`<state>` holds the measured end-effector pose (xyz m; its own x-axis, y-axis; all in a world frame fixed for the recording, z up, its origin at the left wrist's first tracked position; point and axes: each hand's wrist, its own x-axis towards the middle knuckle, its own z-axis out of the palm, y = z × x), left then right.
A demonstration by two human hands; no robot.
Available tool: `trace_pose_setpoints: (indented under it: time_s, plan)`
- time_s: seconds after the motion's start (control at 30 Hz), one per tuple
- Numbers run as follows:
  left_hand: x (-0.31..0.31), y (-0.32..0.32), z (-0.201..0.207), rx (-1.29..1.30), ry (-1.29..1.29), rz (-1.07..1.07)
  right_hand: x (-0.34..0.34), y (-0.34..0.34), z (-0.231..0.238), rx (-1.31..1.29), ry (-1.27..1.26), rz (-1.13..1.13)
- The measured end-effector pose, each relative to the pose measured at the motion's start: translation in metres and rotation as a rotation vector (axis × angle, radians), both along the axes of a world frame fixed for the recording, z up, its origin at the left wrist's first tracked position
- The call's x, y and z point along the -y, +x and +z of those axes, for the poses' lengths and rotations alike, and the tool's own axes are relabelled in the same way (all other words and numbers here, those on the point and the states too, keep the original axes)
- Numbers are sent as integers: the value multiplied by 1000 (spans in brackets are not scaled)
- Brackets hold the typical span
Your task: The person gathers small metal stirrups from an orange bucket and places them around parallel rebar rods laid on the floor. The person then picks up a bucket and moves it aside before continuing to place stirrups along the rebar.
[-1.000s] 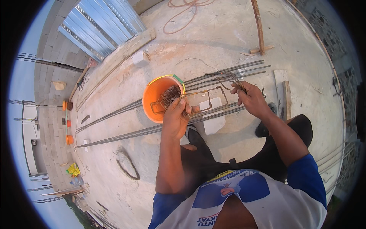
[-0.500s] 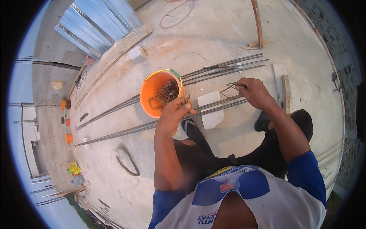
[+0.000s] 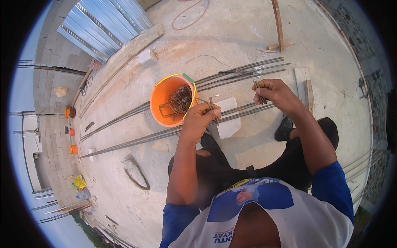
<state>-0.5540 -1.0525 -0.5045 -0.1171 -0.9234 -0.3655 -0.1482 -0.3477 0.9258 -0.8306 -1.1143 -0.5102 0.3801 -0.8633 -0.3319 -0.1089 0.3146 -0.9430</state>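
My left hand is closed on a bent steel stirrup, just right of the orange bucket. In my right hand, pinched between thumb and fingers, is another steel stirrup, seen nearly edge-on; I cannot tell whether it is one or several. Inside the bucket lies a heap of rusty bent stirrups. Long steel bars run beneath both hands, resting partly on a white block. My fingers hide part of each held piece.
A second bundle of bars passes behind the bucket. A coil of wire lies on the concrete at left. Another white block and a long plank are farther off. Wood pieces stand to the right, near my foot.
My left hand has moved right, away from the bucket, with its stirrup. My right hand has turned, so its stirrup went from an open frame shape to nearly edge-on.
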Motion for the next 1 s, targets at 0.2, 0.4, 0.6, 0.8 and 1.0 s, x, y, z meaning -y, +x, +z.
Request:
trace_pose_setpoints:
  time_s: [0.2, 0.4, 0.6, 0.8, 1.0]
  plan:
    - [2, -12, -5, -36, -62, 134, 1, -1, -6, -54, -3, 57]
    - [9, -9, -16, -201, 35, 276, 0, 2, -1, -119, -58, 99]
    - [13, 2, -8, -280, 20, 407, -1, -8, 10, -91, -88, 36]
    - [12, 18, -5, -435, -35, 382, -3, -15, 28, 30, -67, -11]
    - [10, 15, -2, -441, -54, 360, -3, -18, 30, 28, -86, -13]
